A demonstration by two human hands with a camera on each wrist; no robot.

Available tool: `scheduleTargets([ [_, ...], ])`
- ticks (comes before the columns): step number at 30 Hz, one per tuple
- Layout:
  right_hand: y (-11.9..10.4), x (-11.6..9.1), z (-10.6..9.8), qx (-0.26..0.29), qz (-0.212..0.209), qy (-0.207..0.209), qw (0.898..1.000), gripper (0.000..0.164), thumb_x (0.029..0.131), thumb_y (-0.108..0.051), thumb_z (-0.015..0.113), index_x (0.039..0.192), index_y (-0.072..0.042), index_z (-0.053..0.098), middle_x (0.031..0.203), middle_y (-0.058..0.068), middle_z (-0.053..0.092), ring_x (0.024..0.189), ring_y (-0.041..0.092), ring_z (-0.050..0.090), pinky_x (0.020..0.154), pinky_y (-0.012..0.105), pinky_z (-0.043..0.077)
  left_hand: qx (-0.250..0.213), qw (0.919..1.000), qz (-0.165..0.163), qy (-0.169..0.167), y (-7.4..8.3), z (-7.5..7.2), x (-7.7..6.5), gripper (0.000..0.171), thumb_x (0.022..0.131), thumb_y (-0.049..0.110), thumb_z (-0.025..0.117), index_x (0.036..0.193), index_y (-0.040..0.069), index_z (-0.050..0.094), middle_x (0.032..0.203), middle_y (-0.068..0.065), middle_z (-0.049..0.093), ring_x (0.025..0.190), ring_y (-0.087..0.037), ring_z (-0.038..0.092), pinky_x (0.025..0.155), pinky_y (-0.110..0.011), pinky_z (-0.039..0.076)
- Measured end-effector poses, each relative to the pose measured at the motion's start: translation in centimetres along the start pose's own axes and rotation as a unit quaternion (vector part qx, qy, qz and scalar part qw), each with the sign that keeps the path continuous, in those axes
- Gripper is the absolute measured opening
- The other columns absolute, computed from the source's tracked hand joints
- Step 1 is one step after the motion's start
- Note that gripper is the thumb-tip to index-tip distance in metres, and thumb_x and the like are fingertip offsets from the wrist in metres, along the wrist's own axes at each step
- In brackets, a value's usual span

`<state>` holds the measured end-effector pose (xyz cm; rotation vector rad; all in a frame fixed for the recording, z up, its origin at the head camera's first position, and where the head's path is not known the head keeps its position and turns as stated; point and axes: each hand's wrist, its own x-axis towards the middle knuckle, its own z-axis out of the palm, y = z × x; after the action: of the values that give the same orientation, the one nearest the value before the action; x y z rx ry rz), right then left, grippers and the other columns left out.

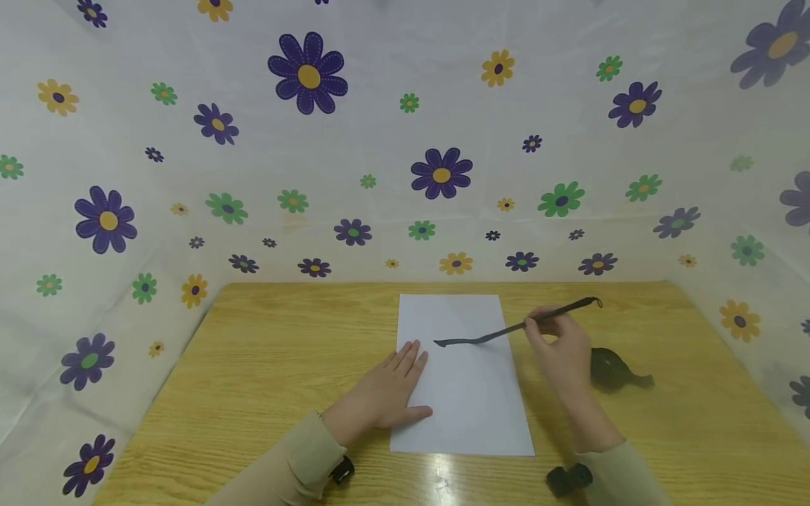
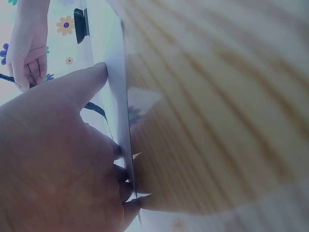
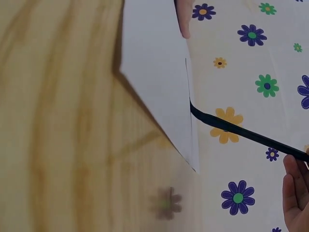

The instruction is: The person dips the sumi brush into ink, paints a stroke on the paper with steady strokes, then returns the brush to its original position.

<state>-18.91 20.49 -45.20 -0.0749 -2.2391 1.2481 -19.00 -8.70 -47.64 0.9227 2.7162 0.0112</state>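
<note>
White paper [image 1: 474,393], under the left hand [image 1: 394,395] with its fingers straight, lies left of the right hand [image 1: 564,355], which pinches the brush [image 1: 506,330], and could skid, spoiling a stroke, if the left's press eased or the tip dragged.

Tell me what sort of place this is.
Probably a screened-off tabletop workspace, perhaps a small booth: a wood-grain table, a white flower-patterned backdrop standing behind it and along both sides, and a plain white sheet of paper laid out on top.
</note>
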Motion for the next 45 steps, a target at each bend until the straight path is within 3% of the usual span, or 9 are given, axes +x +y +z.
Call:
scheduleTargets([
  [21, 0.8, -0.4, -1.8, -0.028, 0.034, -0.004, 0.999, 0.007, 0.098, -0.003, 0.069, 0.103, 0.000, 0.072, 0.099, 0.018, 0.078, 0.077, -0.021, 0.055, 0.074, 0.008, 0.045, 0.003, 1.0000, 0.000, 0.002, 0.1, 0.0, -0.1, 0.094, 0.104, 0.065, 0.053, 0.170, 0.006, 0.022, 0.179, -0.016, 0.012, 0.167, -0.029, 0.016, 0.136, -0.043, 0.023],
  [45, 1.1, -0.5, -2.7, -0.037, 0.075, -0.022, 0.996, 0.012, 0.101, -0.010, 0.068, 0.107, -0.001, 0.071, 0.105, 0.020, 0.077, 0.077, -0.016, 0.056, 0.065, 0.009, 0.047, 0.005, 0.9999, 0.007, 0.007, -0.1, 0.3, 0.0, 0.093, 0.104, 0.065, 0.052, 0.170, 0.005, 0.021, 0.179, -0.017, 0.012, 0.167, -0.030, 0.015, 0.136, -0.043, 0.023],
])
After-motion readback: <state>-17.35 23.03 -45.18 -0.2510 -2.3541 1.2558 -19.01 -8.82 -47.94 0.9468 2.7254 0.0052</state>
